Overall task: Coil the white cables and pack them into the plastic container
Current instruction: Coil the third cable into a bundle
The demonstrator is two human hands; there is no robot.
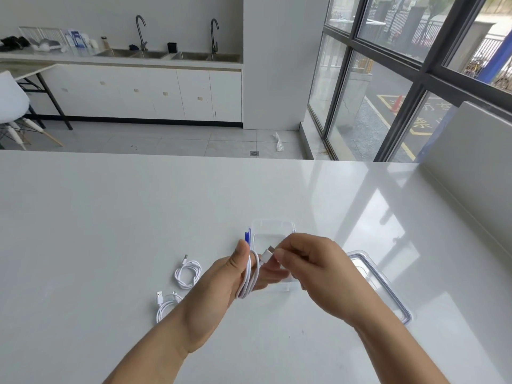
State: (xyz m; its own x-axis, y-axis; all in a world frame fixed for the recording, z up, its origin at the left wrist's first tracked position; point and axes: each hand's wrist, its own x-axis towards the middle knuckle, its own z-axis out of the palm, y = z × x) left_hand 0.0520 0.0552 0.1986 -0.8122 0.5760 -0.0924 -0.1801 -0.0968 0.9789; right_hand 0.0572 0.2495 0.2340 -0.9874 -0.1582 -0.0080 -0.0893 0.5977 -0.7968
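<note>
1. White cable in hand: wound in several loops around the fingers of the left hand, held up above the table, in front of the container.
2. Its free end, a plug, sticks up and to the right from the loops. The right hand pinches it between thumb and forefinger, fingers narrow and closed on the plug.
3. Left hand: thumb upright and pressed against the loops, fingers extended toward the right hand with the cable wrapped round them. So it holds the coil.
4. Plastic container: clear, rectangular, open, standing on the table just behind the two hands. Partly hidden by them; whether it holds anything, cannot tell. A blue piece shows at its left edge.
5. Lid: clear with a blue-tinted rim, lying flat on the table to the right of the container, its near part covered by the right forearm.
6. Coiled cable on the table left of the hands, loose loops, one plug pointing away.
7. Second coiled cable nearer the person, just beside the left forearm, which hides part of it; USB plug upward in view. The two lie near each other but apart.
8. Table is white and glossy, reflecting the window at right.
9. Beyond the table: tiled floor, white cabinets with a sink counter and two taps, a white chair at far left.
</note>
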